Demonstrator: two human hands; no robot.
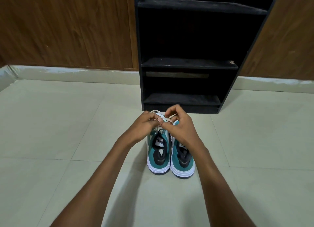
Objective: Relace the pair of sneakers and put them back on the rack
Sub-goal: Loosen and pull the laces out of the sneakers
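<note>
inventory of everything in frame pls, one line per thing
sneakers: 2, teal and white with black collars, side by side on the floor, heels toward camera, in front of the rack
lace: 1 visible, off-white, pinched between both hands over the left sneaker
rack: 1, black, open shelves, nothing visible on them, against the wall
floor: pale tiles
wall panels: brown wood, both sides of the rack
left hand: gripping the lace
right hand: gripping the lace

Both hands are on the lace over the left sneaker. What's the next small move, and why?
Probably pull the lace ends apart to snug the crossing. The left hand and right hand each pinch a strand above the left sneaker, with loops still slack, and the rack waits beyond.
</note>
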